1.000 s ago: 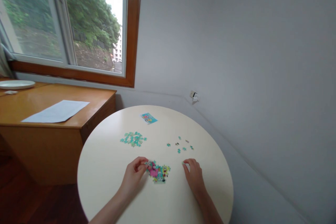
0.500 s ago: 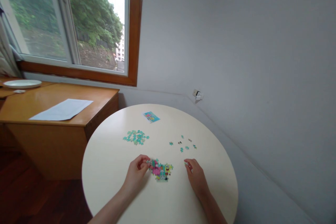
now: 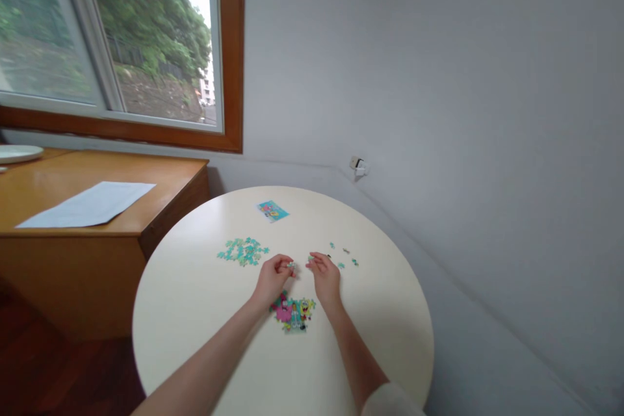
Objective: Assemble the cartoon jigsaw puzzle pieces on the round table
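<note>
My left hand (image 3: 273,279) and my right hand (image 3: 324,276) are raised close together over the round cream table (image 3: 195,312), beyond a partly joined colourful puzzle (image 3: 294,313). The left fingers pinch a small pale puzzle piece (image 3: 291,265). The right fingers are curled in a pinch too, on what looks like a small teal piece (image 3: 311,260). A heap of teal pieces (image 3: 242,251) lies to the left of the hands. A few loose pieces (image 3: 345,256) lie to the right.
A small picture card (image 3: 272,210) lies near the table's far edge. A wooden desk (image 3: 97,221) at the left carries a sheet of paper (image 3: 88,203) and a white plate (image 3: 17,153). A window (image 3: 112,45) is behind it; a grey wall runs along the right.
Both hands have left the sides of the joined puzzle and moved forward and together, each pinching a small piece. The view has shifted a little.
</note>
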